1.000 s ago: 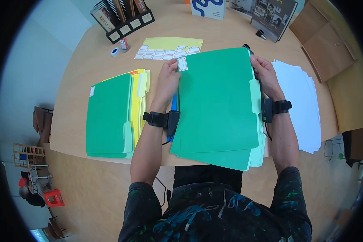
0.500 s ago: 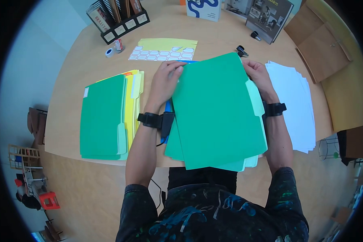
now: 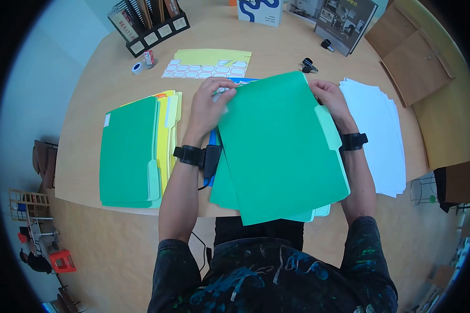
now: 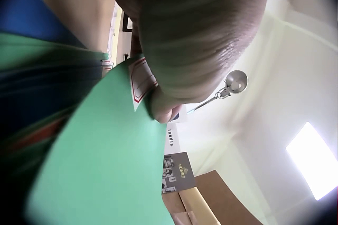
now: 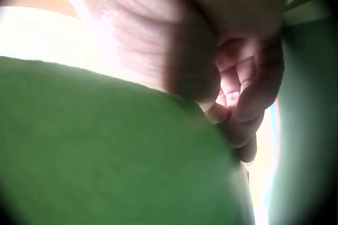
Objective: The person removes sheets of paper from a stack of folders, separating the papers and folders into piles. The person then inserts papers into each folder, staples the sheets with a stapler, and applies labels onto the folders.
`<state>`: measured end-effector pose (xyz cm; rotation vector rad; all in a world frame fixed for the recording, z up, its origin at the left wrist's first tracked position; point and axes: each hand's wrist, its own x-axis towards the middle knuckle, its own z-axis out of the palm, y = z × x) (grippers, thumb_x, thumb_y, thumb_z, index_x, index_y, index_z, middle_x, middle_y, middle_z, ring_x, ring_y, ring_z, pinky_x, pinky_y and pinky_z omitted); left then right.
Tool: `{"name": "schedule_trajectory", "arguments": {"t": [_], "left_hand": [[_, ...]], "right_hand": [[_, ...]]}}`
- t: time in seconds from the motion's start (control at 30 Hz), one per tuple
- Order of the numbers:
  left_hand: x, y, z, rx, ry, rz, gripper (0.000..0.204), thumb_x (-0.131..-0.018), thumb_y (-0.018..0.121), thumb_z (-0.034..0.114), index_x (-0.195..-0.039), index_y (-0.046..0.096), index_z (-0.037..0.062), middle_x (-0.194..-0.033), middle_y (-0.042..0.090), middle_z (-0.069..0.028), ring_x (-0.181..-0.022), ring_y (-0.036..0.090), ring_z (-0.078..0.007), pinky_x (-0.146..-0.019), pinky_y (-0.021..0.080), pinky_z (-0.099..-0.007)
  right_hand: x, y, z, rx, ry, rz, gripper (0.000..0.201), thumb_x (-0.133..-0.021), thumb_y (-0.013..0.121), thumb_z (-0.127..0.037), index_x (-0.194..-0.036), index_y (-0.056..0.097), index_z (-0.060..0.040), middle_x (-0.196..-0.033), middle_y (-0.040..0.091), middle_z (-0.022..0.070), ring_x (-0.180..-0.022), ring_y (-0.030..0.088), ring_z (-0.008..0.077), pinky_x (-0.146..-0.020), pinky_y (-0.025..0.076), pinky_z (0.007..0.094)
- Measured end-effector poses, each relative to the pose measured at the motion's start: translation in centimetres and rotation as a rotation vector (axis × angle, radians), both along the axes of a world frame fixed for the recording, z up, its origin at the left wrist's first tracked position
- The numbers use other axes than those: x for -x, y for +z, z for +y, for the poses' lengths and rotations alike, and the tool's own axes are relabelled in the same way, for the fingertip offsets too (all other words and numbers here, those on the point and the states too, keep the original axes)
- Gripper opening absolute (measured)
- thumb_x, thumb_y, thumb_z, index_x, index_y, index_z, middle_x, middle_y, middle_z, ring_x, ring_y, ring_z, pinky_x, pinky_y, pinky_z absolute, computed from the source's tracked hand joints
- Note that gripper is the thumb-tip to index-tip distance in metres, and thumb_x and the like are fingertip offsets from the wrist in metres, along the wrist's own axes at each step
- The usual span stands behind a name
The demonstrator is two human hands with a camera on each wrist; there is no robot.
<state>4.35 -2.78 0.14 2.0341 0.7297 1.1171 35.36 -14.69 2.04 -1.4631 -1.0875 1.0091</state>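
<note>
Pale wooden table (image 3: 277,52) extends beyond both hands. Green card folder (image 3: 282,151), between them, sits more skewed than one second ago; its long axis runs bodyward, lower end towards the right forearm. Left hand (image 3: 208,107) and right hand (image 3: 334,104) pinch its upper corners, fingers inward.

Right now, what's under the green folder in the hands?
Under the held folder: another green folder at lower left, something blue past the left edge. Rest is covered; can't count layers.
</note>
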Motion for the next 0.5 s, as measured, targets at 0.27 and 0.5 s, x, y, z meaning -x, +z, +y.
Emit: {"name": "schedule_trajectory", "arguments": {"t": [0.27,0.5], "left_hand": [[0.3,0.0,0.0,0.534,-0.213,-0.397,0.023,-0.102,0.06,0.017,-0.12,0.06,0.0029,-0.098,0.066,0.0004,-0.091,0.062,-0.0064,-0.081,0.048,-0.0202],[0.8,-0.6,0.4,0.703,-0.333,-0.766,0.014,-0.103,0.052,0.014,-0.107,0.059,0.0026,-0.104,0.063,-0.0063,-0.102,0.061,-0.0165,-0.097,0.047,-0.0305]], "right_hand": [[-0.5,0.4,-0.3,0.057,0.071,-0.049,0.024,-0.096,0.067,-0.025,-0.102,0.072,-0.0031,-0.081,0.066,-0.0024,-0.07,0.054,0.0044,-0.065,0.044,0.0217],[-2.6,-0.2,-1.2,-0.146,-0.735,-1.091,0.041,-0.086,0.066,-0.032,-0.111,0.068,0.0003,-0.103,0.071,0.0197,-0.098,0.068,0.0359,-0.088,0.051,0.0429]]}}
